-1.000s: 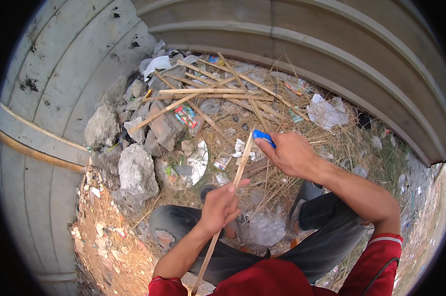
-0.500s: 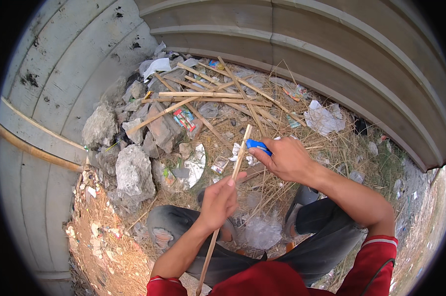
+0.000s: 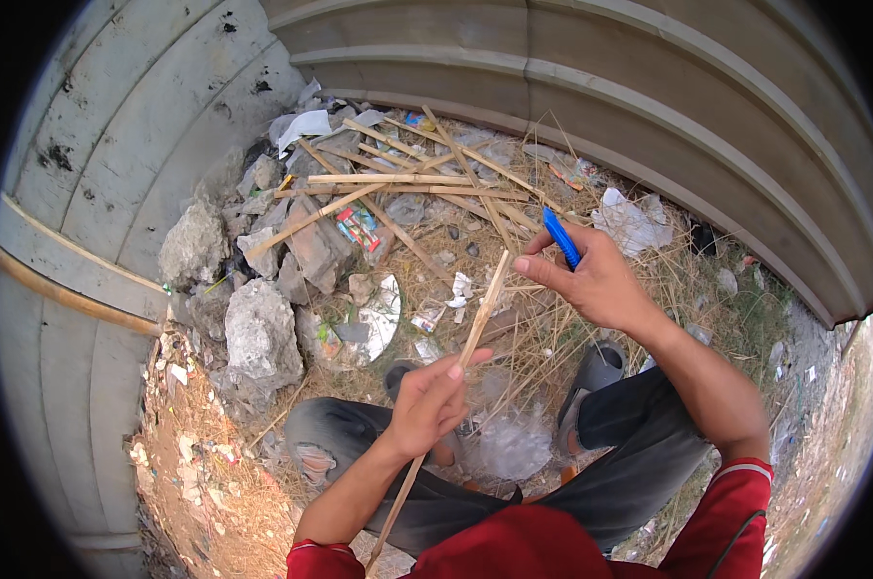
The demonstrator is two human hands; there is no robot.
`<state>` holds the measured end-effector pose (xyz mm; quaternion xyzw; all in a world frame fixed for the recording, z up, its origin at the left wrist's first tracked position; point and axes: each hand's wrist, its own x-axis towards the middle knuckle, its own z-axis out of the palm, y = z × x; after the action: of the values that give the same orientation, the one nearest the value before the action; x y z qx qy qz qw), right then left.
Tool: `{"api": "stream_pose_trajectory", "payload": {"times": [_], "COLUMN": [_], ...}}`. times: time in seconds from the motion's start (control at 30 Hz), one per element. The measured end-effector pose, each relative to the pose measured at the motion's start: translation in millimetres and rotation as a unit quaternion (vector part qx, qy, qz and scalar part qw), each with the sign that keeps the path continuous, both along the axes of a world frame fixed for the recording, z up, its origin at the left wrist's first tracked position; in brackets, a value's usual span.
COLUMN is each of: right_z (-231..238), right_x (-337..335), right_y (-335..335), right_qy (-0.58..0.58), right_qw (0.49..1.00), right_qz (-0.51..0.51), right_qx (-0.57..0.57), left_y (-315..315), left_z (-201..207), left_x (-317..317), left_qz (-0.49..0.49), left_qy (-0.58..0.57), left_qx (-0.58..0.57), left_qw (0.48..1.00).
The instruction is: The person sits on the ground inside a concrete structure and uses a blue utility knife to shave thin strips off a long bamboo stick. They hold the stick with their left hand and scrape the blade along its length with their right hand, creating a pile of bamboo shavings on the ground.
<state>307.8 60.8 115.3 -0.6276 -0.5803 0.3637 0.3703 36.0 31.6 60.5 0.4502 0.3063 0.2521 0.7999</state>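
A long, thin bamboo strip [image 3: 486, 311] slants up from my lap, its pale upper end near my right thumb. My left hand [image 3: 427, 407] is closed round the strip at about its middle, thumb on top. In my right hand [image 3: 602, 282] is a blue box cutter [image 3: 561, 238], gripped between the fingers and pointing up and away. The right thumb and forefinger are close to the strip's tip; whether they touch it I cannot tell. The cutter's blade is too small to make out.
Several bamboo strips [image 3: 398, 179] lie crossed ahead of me, over rubble and litter. Grey rocks [image 3: 261, 333] are heaped at the left. Corrugated metal panels [image 3: 629, 82] close off the far side, and a grey wall [image 3: 118, 125] the left. Crumpled clear plastic [image 3: 514, 444] lies between my feet.
My right hand has moved slightly right and up, and the cutter has swung from pointing left at the strip to pointing upward. The strip's upper end has tilted a little to the right.
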Motion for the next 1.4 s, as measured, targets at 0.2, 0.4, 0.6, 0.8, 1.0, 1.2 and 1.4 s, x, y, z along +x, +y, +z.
{"api": "stream_pose_trajectory", "payload": {"times": [0.2, 0.4, 0.6, 0.8, 1.0, 1.2, 1.4], "right_z": [-34.4, -24.2, -29.8, -8.2, -29.0, -25.0, -32.2], "right_x": [-8.0, 21.6, 82.4, 16.5, -36.9, -14.8, 32.4], "right_y": [4.5, 22.0, 31.9, -14.3, -41.4, -1.7, 34.9], "right_qy": [0.117, 0.199, 0.199, -0.142, -0.236, -0.321, -0.345], "right_qw": [0.992, 0.975, 0.956, 0.987, 0.950, 0.942, 0.935], "right_qz": [0.039, -0.096, -0.207, 0.044, 0.204, 0.094, -0.028], "right_qx": [-0.037, -0.012, 0.060, 0.059, -0.016, 0.008, 0.077], "left_y": [3.5, -1.5, -3.3, 1.6, 4.1, 8.8, -2.5], "left_z": [0.7, -5.3, -12.7, -13.7, -11.3, -9.5, -11.1], "left_x": [10.8, 15.1, 12.8, 14.1, 17.1, 13.2, 11.9], "left_qz": [-0.024, -0.077, -0.116, -0.002, 0.018, 0.041, 0.028], "left_qy": [0.001, 0.052, 0.066, 0.057, 0.034, 0.054, 0.045], "left_qx": [0.026, 0.075, 0.087, 0.074, 0.039, 0.009, 0.028], "left_qw": [0.999, 0.993, 0.987, 0.996, 0.999, 0.998, 0.998]}}
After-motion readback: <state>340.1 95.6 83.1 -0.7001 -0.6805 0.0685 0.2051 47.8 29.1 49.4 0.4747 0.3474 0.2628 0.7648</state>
